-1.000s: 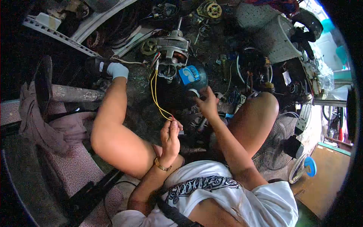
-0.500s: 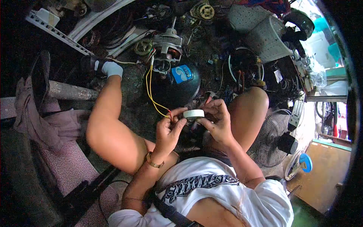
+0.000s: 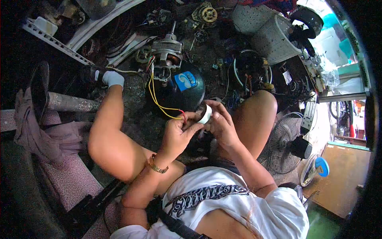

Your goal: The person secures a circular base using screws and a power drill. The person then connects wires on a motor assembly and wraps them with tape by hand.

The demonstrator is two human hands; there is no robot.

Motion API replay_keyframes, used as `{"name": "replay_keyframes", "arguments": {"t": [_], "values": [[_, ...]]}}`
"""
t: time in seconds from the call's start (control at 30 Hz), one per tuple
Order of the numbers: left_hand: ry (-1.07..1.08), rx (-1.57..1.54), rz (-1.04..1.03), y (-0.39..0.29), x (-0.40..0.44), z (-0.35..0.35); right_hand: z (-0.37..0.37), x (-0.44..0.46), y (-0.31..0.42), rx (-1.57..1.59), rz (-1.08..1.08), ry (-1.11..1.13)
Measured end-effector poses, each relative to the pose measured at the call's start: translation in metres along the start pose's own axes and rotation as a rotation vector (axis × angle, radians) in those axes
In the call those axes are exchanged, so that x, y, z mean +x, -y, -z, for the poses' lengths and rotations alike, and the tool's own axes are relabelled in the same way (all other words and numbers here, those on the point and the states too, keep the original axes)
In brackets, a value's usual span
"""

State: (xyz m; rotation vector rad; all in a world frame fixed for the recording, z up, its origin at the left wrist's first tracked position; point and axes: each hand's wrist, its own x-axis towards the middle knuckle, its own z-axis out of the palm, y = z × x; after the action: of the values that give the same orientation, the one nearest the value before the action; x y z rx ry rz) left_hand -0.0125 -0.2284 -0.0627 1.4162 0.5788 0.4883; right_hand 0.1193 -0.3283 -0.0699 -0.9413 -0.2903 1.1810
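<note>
Pinching white tape roll (image 3: 206,114) btwn L hand (image 3: 176,130) & R hand (image 3: 223,126), just off black base's (image 3: 191,96) near edge; L also grips wires (image 3: 160,106) from motor (image 3: 167,48); fan (image 3: 283,149) nr R leg (image 3: 256,117).

L hand (image 3: 177,134) & R hand (image 3: 223,128) grip wht roll (image 3: 206,114); yel wires (image 3: 159,106) run from L hand to motor (image 3: 165,51) nr blk rnd base (image 3: 190,95).

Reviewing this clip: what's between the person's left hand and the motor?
In the head view, yellow wires span from the motor to the left hand; part of a black rounded piece also shows there.
</note>
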Motion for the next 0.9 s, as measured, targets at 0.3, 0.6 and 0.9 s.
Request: {"name": "replay_keyframes", "arguments": {"t": [0.3,0.6,0.9], "values": [[0.073,-0.234,0.03,0.012,0.006,0.0,0.005,0.01,0.002,0.001,-0.119,-0.028],[0.028,-0.18,-0.005,0.007,0.007,-0.003,0.014,0.014,-0.013,-0.545,0.21,-0.046],[0.063,-0.15,0.023,0.008,0.006,0.006,-0.007,0.011,0.004,-0.086,-0.149,-0.099]]}}
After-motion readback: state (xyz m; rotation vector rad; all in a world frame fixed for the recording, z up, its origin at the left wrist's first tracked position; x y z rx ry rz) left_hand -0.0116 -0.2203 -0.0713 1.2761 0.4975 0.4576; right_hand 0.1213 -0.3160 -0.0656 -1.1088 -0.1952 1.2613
